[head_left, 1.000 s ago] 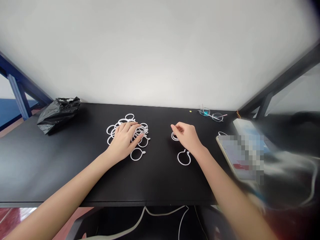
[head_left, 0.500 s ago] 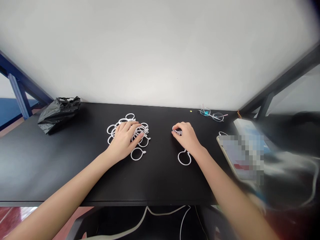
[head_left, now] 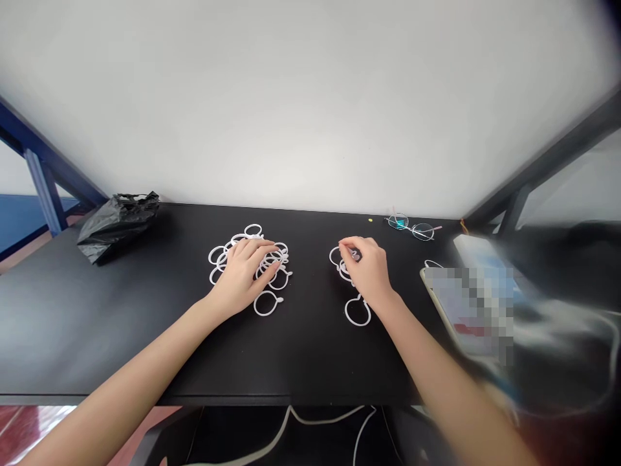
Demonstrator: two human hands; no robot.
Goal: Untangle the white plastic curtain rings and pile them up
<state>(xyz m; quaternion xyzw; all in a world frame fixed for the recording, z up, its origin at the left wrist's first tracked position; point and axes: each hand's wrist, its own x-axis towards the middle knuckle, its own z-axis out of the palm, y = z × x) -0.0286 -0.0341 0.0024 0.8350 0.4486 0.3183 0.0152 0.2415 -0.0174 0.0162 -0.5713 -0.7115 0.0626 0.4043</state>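
My left hand [head_left: 245,275] lies flat with its fingers stretched over a pile of white plastic rings [head_left: 272,259] on the black table [head_left: 121,323]. One ring [head_left: 268,303] of the pile lies apart, just in front of that hand. My right hand [head_left: 366,268] is curled, its thumb and fingers pinched on a white ring [head_left: 338,259] that pokes out to the left of the fingers. Another single ring [head_left: 358,310] rests on the table under my right wrist.
A crumpled black plastic bag [head_left: 119,220] sits at the table's back left. Spectacles [head_left: 411,226] lie at the back right near the wall. A phone [head_left: 466,304] with a white cable lies at the right. Dark frame struts rise at both back corners.
My right hand has closed on a ring and shifted it slightly left and nearer, turning over it. My left hand has stayed on the pile.
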